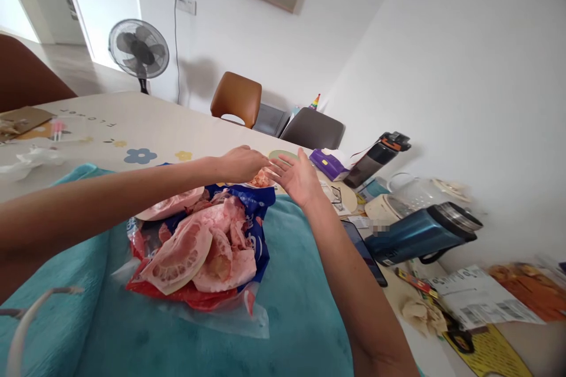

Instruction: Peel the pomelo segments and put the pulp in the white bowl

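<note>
My left hand (247,164) reaches in from the left, fingers bent and pressed together, tips close to my right fingertips. Whether anything is between them is hidden. My right hand (299,179) is open, its fingers spread and holding nothing I can see. Below and behind both hands, a small dish of pinkish-orange fruit flesh (262,178) is partly covered. Nearer to me, thick pink-white pomelo peel pieces (179,259) lie heaped on a blue, red and clear plastic bag (260,241). The bag rests on a teal blanket (300,306).
Along the right stand a blue tumbler (415,232), a dark bottle (375,159), a purple tissue pack (327,164) and a clear jug (420,194). A phone (365,253) lies beside my right forearm. Crumpled tissue (33,159) lies far left.
</note>
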A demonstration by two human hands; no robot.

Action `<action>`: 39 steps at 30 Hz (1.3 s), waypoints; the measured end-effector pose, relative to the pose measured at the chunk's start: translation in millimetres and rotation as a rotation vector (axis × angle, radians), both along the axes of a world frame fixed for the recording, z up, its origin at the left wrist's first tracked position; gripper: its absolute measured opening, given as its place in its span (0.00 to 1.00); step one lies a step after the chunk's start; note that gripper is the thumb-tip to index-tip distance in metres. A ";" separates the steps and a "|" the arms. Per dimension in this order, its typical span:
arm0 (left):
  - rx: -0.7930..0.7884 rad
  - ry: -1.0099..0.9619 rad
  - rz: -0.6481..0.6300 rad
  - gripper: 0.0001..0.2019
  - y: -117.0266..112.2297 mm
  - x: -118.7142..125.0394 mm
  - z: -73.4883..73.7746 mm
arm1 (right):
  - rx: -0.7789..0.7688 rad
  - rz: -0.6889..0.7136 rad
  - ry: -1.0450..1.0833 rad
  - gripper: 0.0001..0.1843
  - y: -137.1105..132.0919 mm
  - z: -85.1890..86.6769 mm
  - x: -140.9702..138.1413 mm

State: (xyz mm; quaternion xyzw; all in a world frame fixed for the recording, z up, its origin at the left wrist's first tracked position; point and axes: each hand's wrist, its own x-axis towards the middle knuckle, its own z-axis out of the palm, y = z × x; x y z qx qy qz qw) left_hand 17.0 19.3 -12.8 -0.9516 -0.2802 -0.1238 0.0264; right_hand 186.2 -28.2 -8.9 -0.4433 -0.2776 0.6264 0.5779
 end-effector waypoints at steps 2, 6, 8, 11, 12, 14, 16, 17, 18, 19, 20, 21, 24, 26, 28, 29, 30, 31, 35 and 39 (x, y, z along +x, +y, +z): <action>-0.020 0.005 -0.044 0.26 -0.7 1.6 -4.2 | 0.003 -0.009 0.003 0.30 -0.5 1.2 0.5; -0.059 0.161 0.105 0.24 5.6 -2.5 -11.9 | 0.058 -0.036 0.027 0.30 -5.0 7.7 1.1; -0.053 0.164 0.165 0.23 7.9 -5.4 -7.8 | 0.104 -0.060 0.012 0.28 -7.1 9.5 -1.1; -0.012 -0.009 0.105 0.21 1.2 -12.0 6.0 | 0.149 -0.078 -0.133 0.23 -9.4 4.1 -5.4; 0.005 -0.093 0.120 0.20 -4.5 -16.3 10.4 | 0.172 -0.101 -0.247 0.21 -10.9 0.1 -4.3; 0.039 -0.303 0.150 0.19 -21.5 -29.9 15.6 | 0.245 -0.198 -0.573 0.17 -17.5 -9.9 6.9; 0.078 -0.479 0.156 0.18 -44.4 -49.8 14.0 | 0.289 -0.293 -0.901 0.21 -30.6 -20.2 32.8; 0.079 -0.529 0.151 0.18 -56.9 -61.0 10.6 | 0.265 -0.300 -1.054 0.24 -39.7 -24.8 50.2; 0.079 -0.568 0.143 0.17 -69.3 -72.0 6.1 | 0.212 -0.300 -1.201 0.27 -50.4 -28.7 69.3; 0.077 -0.578 0.116 0.16 -81.1 -82.2 0.9 | 0.115 -0.296 -1.344 0.30 -62.1 -31.9 88.8; 0.077 -0.589 0.090 0.14 -91.5 -90.8 -4.2 | -0.012 -0.297 -1.464 0.32 -74.3 -34.5 107.2; 0.076 -0.599 0.068 0.14 -100.5 -97.4 -8.6 | -0.155 -0.291 -1.566 0.34 -86.2 -36.4 123.6; 0.107 -0.672 0.048 0.13 -117.0 -105.2 -14.1 | -0.414 -0.240 -1.736 0.40 -115.1 -40.6 155.8; 0.115 -0.734 0.074 0.13 -121.3 -104.5 -12.2 | -0.542 -0.173 -1.780 0.43 -127.1 -43.0 164.7; 0.112 -0.756 0.086 0.14 -122.4 -103.8 -9.8 | -0.643 -0.094 -1.789 0.43 -135.0 -45.7 168.4; 0.116 -0.755 0.083 0.15 -122.3 -104.2 -9.3 | -0.680 -0.064 -1.787 0.42 -138.2 -47.2 169.6; 0.124 -0.749 0.080 0.15 -122.1 -105.0 -9.4 | -0.709 -0.045 -1.786 0.41 -141.2 -48.9 170.9; 0.135 -0.746 0.077 0.15 -121.8 -106.0 -10.2 | -0.730 -0.036 -1.786 0.40 -143.9 -50.9 172.2; 0.160 -0.737 0.072 0.16 -122.2 -108.5 -14.7 | -0.794 -0.001 -1.775 0.38 -149.9 -60.0 177.9; 0.174 -0.731 0.055 0.18 -123.9 -107.5 -16.4 | -0.811 -0.037 -1.768 0.40 -147.0 -67.0 179.0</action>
